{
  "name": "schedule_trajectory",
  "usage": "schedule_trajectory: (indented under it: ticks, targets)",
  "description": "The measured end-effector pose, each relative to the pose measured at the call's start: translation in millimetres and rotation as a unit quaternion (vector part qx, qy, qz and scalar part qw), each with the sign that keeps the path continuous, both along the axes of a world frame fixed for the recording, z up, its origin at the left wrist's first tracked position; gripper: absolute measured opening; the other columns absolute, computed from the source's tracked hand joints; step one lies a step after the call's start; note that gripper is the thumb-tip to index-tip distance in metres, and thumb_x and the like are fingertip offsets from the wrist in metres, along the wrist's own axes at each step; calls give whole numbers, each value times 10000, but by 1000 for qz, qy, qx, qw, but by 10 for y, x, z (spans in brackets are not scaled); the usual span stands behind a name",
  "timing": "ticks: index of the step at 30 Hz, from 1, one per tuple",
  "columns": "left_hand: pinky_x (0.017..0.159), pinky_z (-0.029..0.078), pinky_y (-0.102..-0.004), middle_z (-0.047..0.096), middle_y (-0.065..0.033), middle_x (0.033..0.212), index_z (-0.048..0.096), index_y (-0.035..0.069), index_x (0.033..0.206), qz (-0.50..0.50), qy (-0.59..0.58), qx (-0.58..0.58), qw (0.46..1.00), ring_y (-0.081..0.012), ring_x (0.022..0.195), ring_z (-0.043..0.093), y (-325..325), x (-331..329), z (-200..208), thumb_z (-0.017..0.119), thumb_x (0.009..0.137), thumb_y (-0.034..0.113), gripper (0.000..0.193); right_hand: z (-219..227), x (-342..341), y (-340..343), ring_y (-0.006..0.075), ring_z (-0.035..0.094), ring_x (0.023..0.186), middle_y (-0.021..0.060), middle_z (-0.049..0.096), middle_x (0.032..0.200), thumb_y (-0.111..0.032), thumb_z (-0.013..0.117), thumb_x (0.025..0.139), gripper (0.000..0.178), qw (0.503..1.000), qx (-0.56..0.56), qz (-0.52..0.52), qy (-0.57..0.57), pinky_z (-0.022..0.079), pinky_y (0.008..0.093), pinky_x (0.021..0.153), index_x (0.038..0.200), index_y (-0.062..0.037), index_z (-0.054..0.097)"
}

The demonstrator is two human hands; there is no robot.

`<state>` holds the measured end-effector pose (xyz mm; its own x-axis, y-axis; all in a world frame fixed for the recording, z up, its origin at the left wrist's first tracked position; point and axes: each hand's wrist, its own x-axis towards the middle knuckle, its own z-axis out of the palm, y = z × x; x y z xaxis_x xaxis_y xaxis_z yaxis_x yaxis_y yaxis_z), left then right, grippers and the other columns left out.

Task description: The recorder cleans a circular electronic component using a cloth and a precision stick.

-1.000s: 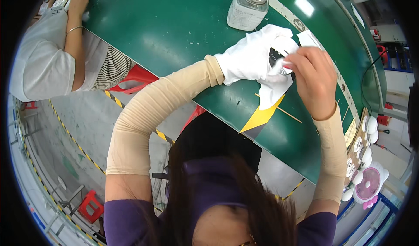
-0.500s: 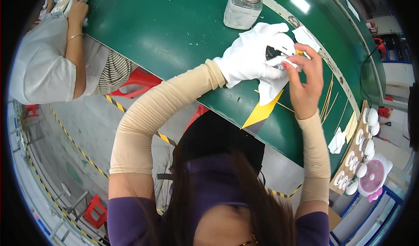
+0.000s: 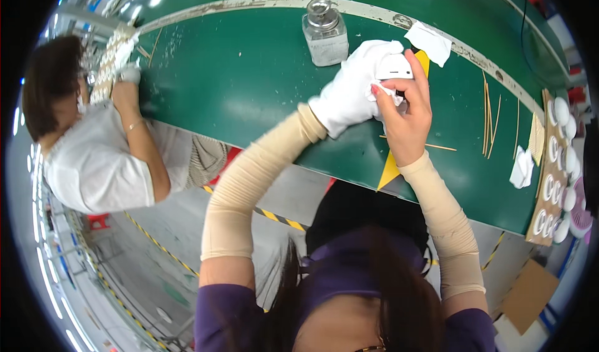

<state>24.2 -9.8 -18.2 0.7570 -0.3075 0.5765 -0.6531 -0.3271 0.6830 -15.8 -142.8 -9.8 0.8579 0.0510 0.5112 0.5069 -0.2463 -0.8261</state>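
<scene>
My left hand (image 3: 349, 93), in a white glove, is closed around a white rounded plastic piece (image 3: 394, 67) with small dark slots. My bare right hand (image 3: 409, 122) pinches a crumpled white wipe (image 3: 376, 92) against the piece's near side, thumb and forefinger pressed together. Both hands are held above the green table. Part of the plastic piece is hidden by the glove and my right fingers. Just beyond my left hand stands a clear square bottle (image 3: 327, 47) with a metal top.
A white sheet (image 3: 429, 42) lies past my right hand. Thin wooden sticks (image 3: 486, 118) and a crumpled wipe (image 3: 521, 167) are to the right, beside a cardboard tray (image 3: 535, 227) of white ring-like and round parts. A co-worker (image 3: 106, 158) sits at left. Yellow-black tape (image 3: 388, 172) marks the table.
The view has shifted, showing more of the co-worker. The plastic piece has turned from its dark opening to its white outer face, with the wipe now at its near side.
</scene>
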Motion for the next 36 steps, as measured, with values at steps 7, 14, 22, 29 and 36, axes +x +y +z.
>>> schedule_trajectory:
  ticks: [7,14,22,29,36]
  targets:
    - [950,402,-415,493,-181,1201,477,31,1227,71,81,-90,990,-365,1129,465,-190,-102,-211,739,700,192,610,-135,105,61,201,528,1142,199,504,1327,3,635,837,144,996,22,-67,-58,447,268,877,868,-11,495]
    - [939,411,-424,483,-203,1197,428,8,1243,115,-30,9,993,-375,1107,481,-207,-80,-139,817,628,207,754,-36,142,95,75,538,921,192,581,1242,-11,559,907,126,953,277,-77,97,443,221,821,866,-18,439]
    - [952,415,-390,461,-211,1221,380,-4,1297,-88,0,208,974,-365,1126,472,194,250,159,821,605,215,850,-118,-26,141,223,545,1107,220,391,1420,39,700,746,186,996,36,-83,-18,430,285,900,822,-19,541]
    - [986,381,-377,490,-145,1195,449,47,1242,-134,44,77,987,-317,1103,482,96,236,-3,817,613,190,743,-51,57,259,159,589,974,186,560,1227,1,668,804,131,980,131,-149,-2,460,260,801,793,-16,539]
    - [942,425,-411,509,-160,1173,472,59,1219,-36,27,35,998,-351,1112,489,-41,95,29,865,560,255,792,-160,470,-143,46,548,723,15,648,794,-121,674,852,154,937,245,-130,214,441,203,634,859,22,617]
